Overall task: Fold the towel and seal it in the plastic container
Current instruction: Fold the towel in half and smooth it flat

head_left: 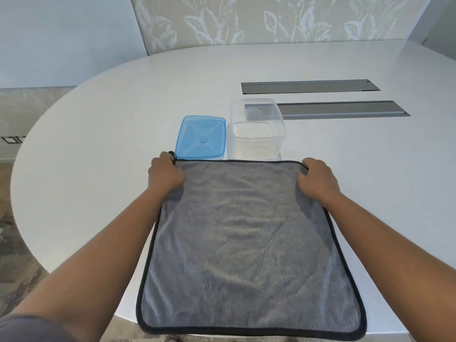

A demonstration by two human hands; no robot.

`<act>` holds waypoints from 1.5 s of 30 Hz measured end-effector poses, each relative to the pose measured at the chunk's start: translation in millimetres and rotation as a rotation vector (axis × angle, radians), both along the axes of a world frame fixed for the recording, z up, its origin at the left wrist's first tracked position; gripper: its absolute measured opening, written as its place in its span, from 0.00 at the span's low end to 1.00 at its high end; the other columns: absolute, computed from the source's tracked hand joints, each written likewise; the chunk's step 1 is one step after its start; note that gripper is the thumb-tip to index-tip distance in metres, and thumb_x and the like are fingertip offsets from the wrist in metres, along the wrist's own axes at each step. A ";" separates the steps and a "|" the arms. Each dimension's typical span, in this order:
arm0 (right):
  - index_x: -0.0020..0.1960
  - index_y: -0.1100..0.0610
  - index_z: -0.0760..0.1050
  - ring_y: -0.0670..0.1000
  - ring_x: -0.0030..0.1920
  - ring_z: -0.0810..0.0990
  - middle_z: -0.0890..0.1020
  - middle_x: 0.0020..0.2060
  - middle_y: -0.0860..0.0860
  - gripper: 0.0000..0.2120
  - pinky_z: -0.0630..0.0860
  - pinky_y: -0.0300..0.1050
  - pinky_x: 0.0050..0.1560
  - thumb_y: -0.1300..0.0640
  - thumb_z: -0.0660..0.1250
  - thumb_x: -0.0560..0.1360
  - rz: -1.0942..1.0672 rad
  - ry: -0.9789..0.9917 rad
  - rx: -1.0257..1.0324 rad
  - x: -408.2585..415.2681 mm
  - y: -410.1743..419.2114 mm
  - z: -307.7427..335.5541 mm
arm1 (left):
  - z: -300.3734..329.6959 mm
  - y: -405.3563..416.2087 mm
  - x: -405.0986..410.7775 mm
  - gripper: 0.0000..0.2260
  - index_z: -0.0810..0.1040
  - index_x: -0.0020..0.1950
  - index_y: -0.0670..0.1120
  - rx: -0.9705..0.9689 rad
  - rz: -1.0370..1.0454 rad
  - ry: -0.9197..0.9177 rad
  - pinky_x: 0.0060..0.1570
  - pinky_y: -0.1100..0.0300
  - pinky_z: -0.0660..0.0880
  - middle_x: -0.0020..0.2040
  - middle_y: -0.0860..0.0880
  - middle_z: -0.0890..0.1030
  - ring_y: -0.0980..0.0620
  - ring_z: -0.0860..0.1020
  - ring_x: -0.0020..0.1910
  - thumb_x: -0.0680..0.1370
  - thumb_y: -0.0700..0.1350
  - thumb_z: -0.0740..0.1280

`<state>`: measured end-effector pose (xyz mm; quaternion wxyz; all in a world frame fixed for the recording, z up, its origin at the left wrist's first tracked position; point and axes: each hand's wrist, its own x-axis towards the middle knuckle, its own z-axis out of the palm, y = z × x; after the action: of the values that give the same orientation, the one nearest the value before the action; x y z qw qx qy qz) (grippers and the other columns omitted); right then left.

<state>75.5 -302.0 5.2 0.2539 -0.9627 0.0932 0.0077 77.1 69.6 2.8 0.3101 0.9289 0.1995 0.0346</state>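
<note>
The towel [246, 238] lies flat on the bench [98, 144], near edge overhanging. The left hand [165, 174] and right hand [317, 178] each pinch a far corner. First fold is pending: draw both corners evenly toward the near edge. Container [256, 134] and lid [201, 138] wait beyond.

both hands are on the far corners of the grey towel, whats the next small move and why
Probably draw the two far corners back toward the near edge to fold the towel in half. The left hand and right hand each grip a far corner, the towel lies flat and unfolded, and it looks too wide for the open clear container beside the blue lid.
</note>
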 end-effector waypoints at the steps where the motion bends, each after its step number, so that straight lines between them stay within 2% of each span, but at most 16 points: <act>1: 0.55 0.57 0.77 0.60 0.53 0.79 0.81 0.54 0.55 0.10 0.75 0.51 0.47 0.60 0.63 0.75 -0.009 0.004 0.054 1.6 -1.3 -1.8 | 0.9 1.5 1.9 0.20 0.71 0.67 0.41 -0.023 0.008 -0.001 0.54 0.51 0.71 0.63 0.39 0.75 0.37 0.76 0.61 0.76 0.40 0.68; 5: 0.67 0.56 0.77 0.55 0.58 0.80 0.82 0.57 0.52 0.20 0.76 0.50 0.58 0.62 0.67 0.75 -0.031 0.019 0.212 4.2 -7.0 -2.0 | 7.3 -2.5 2.0 0.10 0.73 0.56 0.44 -0.052 0.042 0.009 0.49 0.56 0.68 0.48 0.49 0.74 0.44 0.73 0.51 0.76 0.36 0.66; 9: 0.41 0.58 0.79 0.56 0.40 0.79 0.80 0.36 0.51 0.07 0.76 0.51 0.40 0.68 0.66 0.69 -0.020 0.078 0.325 1.6 -6.4 3.9 | 11.3 -5.5 -0.2 0.05 0.75 0.47 0.41 -0.043 0.047 0.025 0.43 0.56 0.69 0.37 0.49 0.72 0.43 0.74 0.44 0.74 0.33 0.63; 12: 0.40 0.66 0.77 0.54 0.32 0.73 0.76 0.31 0.54 0.04 0.69 0.49 0.35 0.68 0.65 0.67 -0.009 0.081 0.322 -3.0 -7.6 5.3 | 10.4 -5.1 -4.1 0.06 0.77 0.47 0.39 -0.026 0.025 0.012 0.42 0.57 0.69 0.38 0.48 0.74 0.43 0.73 0.42 0.72 0.33 0.63; 16: 0.43 0.63 0.79 0.54 0.33 0.75 0.80 0.34 0.54 0.05 0.72 0.49 0.36 0.68 0.66 0.69 0.022 0.054 0.315 -10.3 -6.6 9.3 | 11.0 -2.9 -8.9 0.07 0.76 0.38 0.43 -0.014 -0.003 0.033 0.37 0.57 0.70 0.35 0.48 0.73 0.44 0.72 0.39 0.71 0.33 0.62; 19: 0.42 0.56 0.79 0.53 0.38 0.78 0.82 0.39 0.52 0.08 0.74 0.48 0.39 0.68 0.65 0.70 0.040 0.049 0.289 -15.3 -5.2 12.5 | 14.0 -1.1 -12.0 0.07 0.81 0.40 0.41 -0.059 0.028 0.046 0.40 0.56 0.74 0.39 0.45 0.80 0.43 0.78 0.42 0.73 0.36 0.63; 24: 0.48 0.57 0.77 0.54 0.36 0.85 0.84 0.42 0.57 0.09 0.79 0.50 0.39 0.67 0.62 0.73 0.002 0.027 0.426 -19.3 -5.4 13.7 | 17.6 -4.5 -23.9 0.09 0.69 0.30 0.46 -0.198 0.061 -0.016 0.30 0.60 0.68 0.23 0.49 0.74 0.47 0.73 0.26 0.70 0.41 0.63; 27: 0.55 0.56 0.75 0.54 0.38 0.87 0.83 0.48 0.58 0.11 0.82 0.48 0.42 0.65 0.58 0.77 -0.038 0.051 0.544 -19.6 -6.0 22.0 | 27.7 -3.7 -24.6 0.10 0.66 0.31 0.47 -0.338 0.066 -0.085 0.25 0.63 0.65 0.24 0.47 0.71 0.49 0.75 0.21 0.71 0.39 0.62; 29: 0.58 0.55 0.73 0.56 0.41 0.88 0.82 0.51 0.59 0.11 0.85 0.49 0.45 0.64 0.57 0.79 -0.053 0.088 0.595 -18.9 -7.0 28.7 | 35.6 -1.0 -21.6 0.07 0.69 0.37 0.45 -0.513 0.080 -0.110 0.24 0.61 0.70 0.32 0.44 0.71 0.49 0.78 0.24 0.73 0.36 0.63; 31: 0.59 0.53 0.73 0.58 0.47 0.88 0.81 0.54 0.58 0.11 0.84 0.53 0.50 0.62 0.56 0.80 -0.035 0.110 0.595 -18.1 -7.7 35.3 | 43.4 0.8 -20.2 0.04 0.75 0.46 0.42 -0.699 0.092 -0.088 0.34 0.59 0.82 0.42 0.43 0.76 0.47 0.81 0.35 0.76 0.35 0.63; 33: 0.57 0.51 0.74 0.59 0.51 0.87 0.81 0.54 0.55 0.11 0.82 0.50 0.49 0.62 0.57 0.80 -0.008 0.090 0.608 -17.3 -7.7 40.2 | 46.5 1.8 -18.1 0.06 0.78 0.49 0.43 -0.768 0.091 -0.092 0.42 0.58 0.84 0.46 0.44 0.78 0.45 0.81 0.42 0.77 0.35 0.63; 35: 0.54 0.49 0.76 0.59 0.54 0.86 0.81 0.52 0.52 0.11 0.80 0.46 0.43 0.62 0.59 0.79 0.018 0.025 0.626 -17.1 -6.9 43.4 | 47.5 1.5 -16.9 0.06 0.79 0.47 0.43 -0.771 0.082 -0.146 0.45 0.58 0.83 0.47 0.43 0.79 0.46 0.80 0.44 0.77 0.34 0.63; 38: 0.55 0.49 0.79 0.55 0.53 0.83 0.83 0.51 0.50 0.13 0.80 0.52 0.50 0.63 0.61 0.78 0.059 -0.084 0.604 -17.7 -4.1 47.8 | 48.0 3.8 -16.8 0.06 0.80 0.47 0.39 -0.796 0.082 -0.224 0.47 0.54 0.79 0.45 0.43 0.79 0.47 0.78 0.45 0.74 0.32 0.65; 41: 0.57 0.51 0.81 0.47 0.50 0.80 0.83 0.52 0.45 0.14 0.76 0.44 0.50 0.64 0.61 0.81 0.092 -0.181 0.630 -20.1 -1.6 52.5 | 48.9 8.2 -18.9 0.09 0.80 0.48 0.38 -0.854 0.085 -0.277 0.47 0.52 0.73 0.43 0.43 0.76 0.47 0.75 0.45 0.69 0.34 0.67; 43: 0.57 0.53 0.83 0.46 0.49 0.81 0.85 0.53 0.46 0.13 0.77 0.42 0.50 0.64 0.62 0.81 0.083 -0.236 0.695 -21.9 -2.4 53.6 | 49.4 8.6 -22.3 0.06 0.79 0.43 0.39 -0.911 0.074 -0.340 0.50 0.53 0.74 0.42 0.43 0.76 0.46 0.75 0.46 0.71 0.31 0.66; 45: 0.55 0.54 0.84 0.43 0.47 0.81 0.85 0.51 0.47 0.12 0.77 0.36 0.46 0.64 0.62 0.81 0.069 -0.260 0.764 -26.8 -4.7 55.3 | 48.0 9.6 -28.9 0.12 0.79 0.41 0.41 -0.992 0.070 -0.411 0.54 0.57 0.78 0.42 0.44 0.79 0.46 0.78 0.49 0.75 0.26 0.63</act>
<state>48.7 -306.7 60.4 0.6029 -0.7944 0.0181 -0.0717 48.2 79.2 50.7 0.7429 0.6379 0.1578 0.1278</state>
